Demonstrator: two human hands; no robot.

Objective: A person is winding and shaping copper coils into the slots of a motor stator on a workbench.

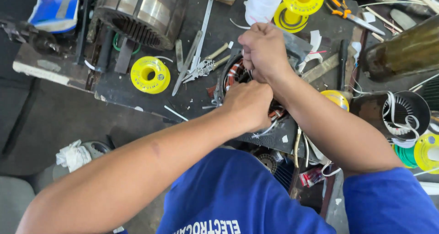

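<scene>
The left hand (249,105) and right hand (263,51) cover most of the wound motor stator (233,74) — its far side and what the fingers pinch stay hidden. The large ribbed motor housing (141,12) and white spool (263,0) are cut off at the top edge.

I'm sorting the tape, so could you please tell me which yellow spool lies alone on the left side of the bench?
It is the yellow spool lying flat left of the pliers, below the big metal stator. The other yellow spools sit at the top centre and the right edge.

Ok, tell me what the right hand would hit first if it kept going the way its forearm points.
Probably the white spool just beyond the right hand, with yellow tape rolls beside it; depth is unclear, so it might pass above.
</scene>
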